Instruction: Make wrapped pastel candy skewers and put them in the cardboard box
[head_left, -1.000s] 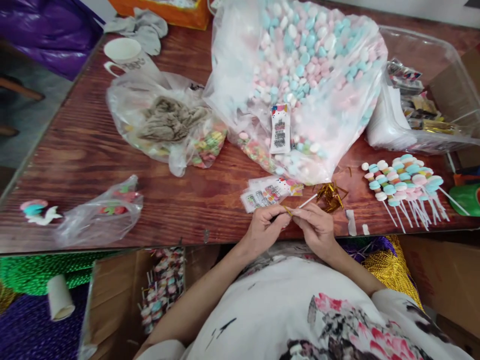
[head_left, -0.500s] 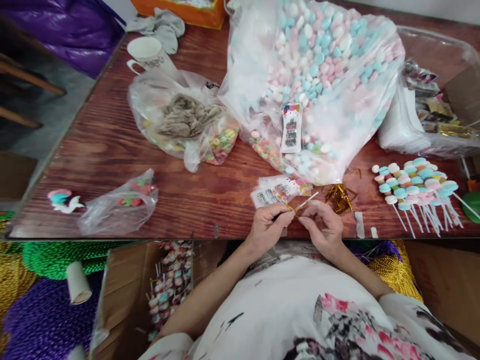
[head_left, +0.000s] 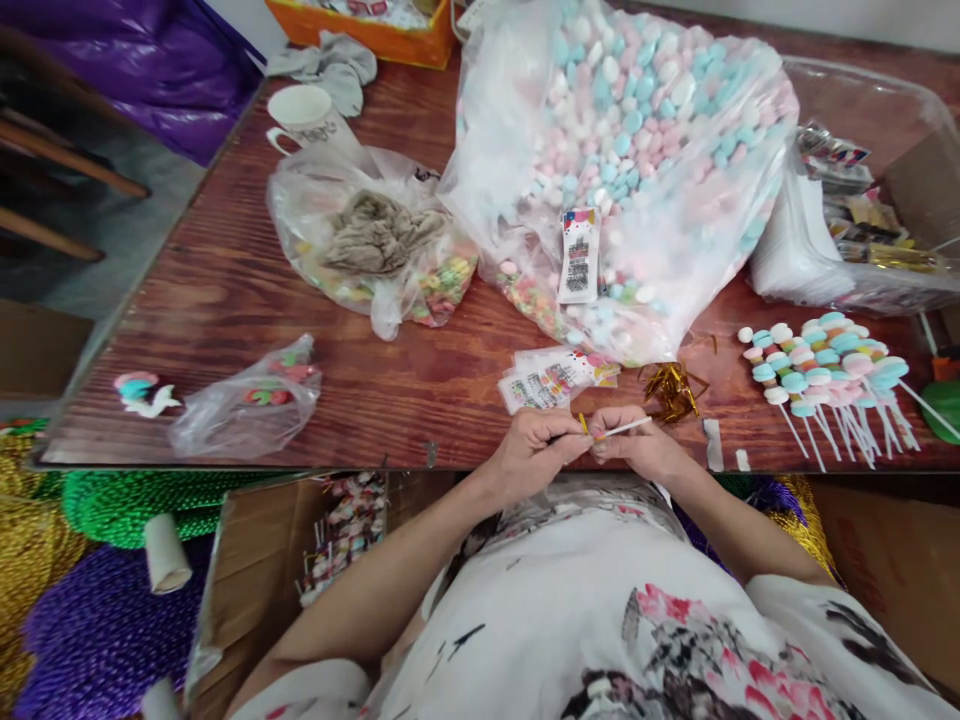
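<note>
A thin white stick (head_left: 628, 427) sits at the near edge of the table (head_left: 225, 290), pinched between both hands; the left hand (head_left: 534, 447) is closed on it and on a bit of gold tie (head_left: 583, 423); the right hand (head_left: 637, 445) is closed on the stick too. Just past the hands lie small labels (head_left: 551, 378) and a heap of gold ties (head_left: 671, 385); to the right lie finished candy sticks (head_left: 821, 360); behind is a big bag (head_left: 630, 150) of pink, blue and white candy. The table is dark red wood; a cup (head_left: 304, 110) stands at its far left; a box (head_left: 292, 560) of sticks sits on the floor below.
</note>
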